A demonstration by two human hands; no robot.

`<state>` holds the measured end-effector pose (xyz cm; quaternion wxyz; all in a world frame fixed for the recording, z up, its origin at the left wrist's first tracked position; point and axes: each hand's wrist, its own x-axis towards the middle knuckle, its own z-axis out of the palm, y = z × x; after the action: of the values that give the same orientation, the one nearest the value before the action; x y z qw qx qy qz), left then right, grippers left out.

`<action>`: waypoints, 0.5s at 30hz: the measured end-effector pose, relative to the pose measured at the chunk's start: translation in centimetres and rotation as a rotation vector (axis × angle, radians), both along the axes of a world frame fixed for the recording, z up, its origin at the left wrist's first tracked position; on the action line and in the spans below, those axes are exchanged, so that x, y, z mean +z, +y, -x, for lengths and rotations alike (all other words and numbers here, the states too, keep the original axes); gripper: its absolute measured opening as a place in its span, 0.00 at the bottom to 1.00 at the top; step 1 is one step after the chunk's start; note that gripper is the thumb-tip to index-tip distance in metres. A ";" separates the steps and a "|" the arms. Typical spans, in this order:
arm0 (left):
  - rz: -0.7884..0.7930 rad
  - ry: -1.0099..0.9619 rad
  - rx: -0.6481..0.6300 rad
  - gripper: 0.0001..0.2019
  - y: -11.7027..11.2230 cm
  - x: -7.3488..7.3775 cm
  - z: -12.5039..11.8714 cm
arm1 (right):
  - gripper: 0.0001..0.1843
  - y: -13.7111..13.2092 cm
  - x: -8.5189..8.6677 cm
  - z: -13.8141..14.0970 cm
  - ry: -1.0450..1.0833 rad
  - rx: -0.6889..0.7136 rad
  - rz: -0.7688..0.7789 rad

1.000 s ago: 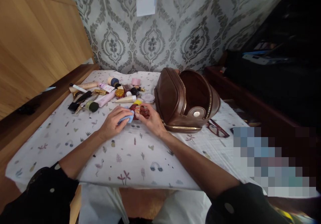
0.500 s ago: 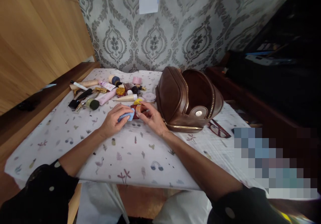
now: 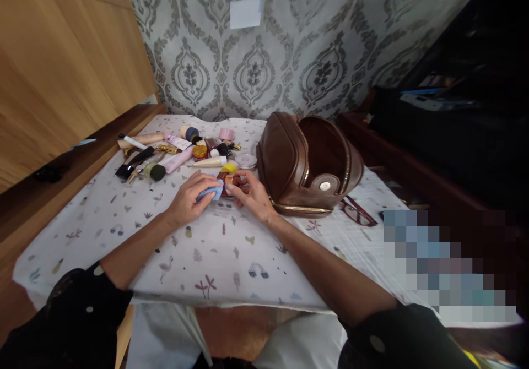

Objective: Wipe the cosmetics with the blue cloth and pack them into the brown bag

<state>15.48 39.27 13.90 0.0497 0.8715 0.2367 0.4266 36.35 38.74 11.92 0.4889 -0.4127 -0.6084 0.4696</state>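
Observation:
My left hand (image 3: pixel 190 194) is curled around a small blue cloth (image 3: pixel 210 194) and presses it against a small dark red bottle with a copper-coloured cap (image 3: pixel 230 183). My right hand (image 3: pixel 252 195) pinches that bottle from the right side. Both hands rest on the patterned white tablecloth (image 3: pixel 215 248), just left of an open brown leather bag (image 3: pixel 308 165) that lies on its side.
Several cosmetics lie behind the hands: tubes (image 3: pixel 177 159), a brush (image 3: pixel 133 161), a gold jar (image 3: pixel 199 152), a pink pot (image 3: pixel 226 134), a round compact (image 3: pixel 246 161). Red-framed glasses (image 3: pixel 357 211) lie right of the bag. A wooden panel (image 3: pixel 61 66) stands left; dark furniture (image 3: pixel 454 126) stands right.
The hands stay in the same place on the bottle and cloth; the bottle has been turned slightly between the fingers. The camera has shifted a little.

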 end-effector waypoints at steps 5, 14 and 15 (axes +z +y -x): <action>0.007 -0.012 0.005 0.10 0.0 0.1 -0.1 | 0.26 0.1 -0.1 -0.1 -0.046 -0.009 0.007; 0.021 -0.030 0.014 0.10 0.5 0.0 -0.2 | 0.30 0.2 -0.1 -0.2 -0.085 0.000 -0.106; 0.028 -0.032 0.017 0.10 0.5 -0.1 -0.1 | 0.32 0.2 -0.1 -0.2 -0.086 0.009 -0.124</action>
<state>15.60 39.77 13.81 0.0621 0.8618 0.2491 0.4375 36.59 38.95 11.83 0.4849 -0.3988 -0.6586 0.4149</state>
